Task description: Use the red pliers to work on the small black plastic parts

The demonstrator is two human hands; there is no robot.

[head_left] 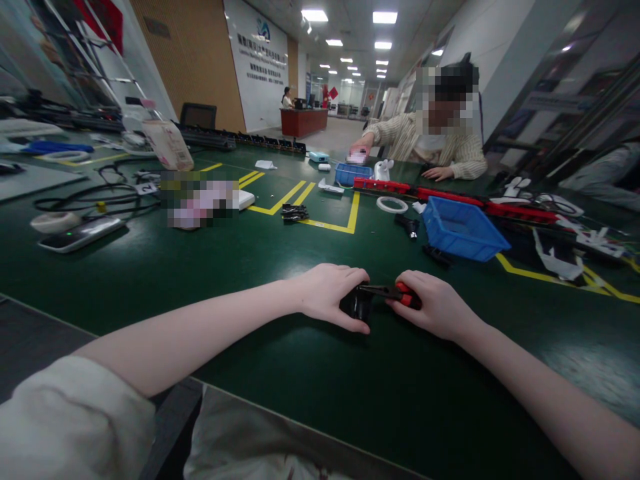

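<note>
My left hand (330, 293) is closed round a small black part (356, 305) that rests on the green table (250, 267). My right hand (436, 305) grips a tool with red handles (406, 295). The tool's dark jaws reach left onto the top of the black part. Both hands sit close together near the table's middle, in front of me. The fingers hide most of the black part, so its shape is unclear.
A blue bin (463, 230) stands just beyond my right hand, with black parts beside it. A long red rail (450, 197) and white pieces lie behind. A person in a striped shirt (430, 143) works across the table. Cables, a tape roll (54, 221) and a phone lie at the left.
</note>
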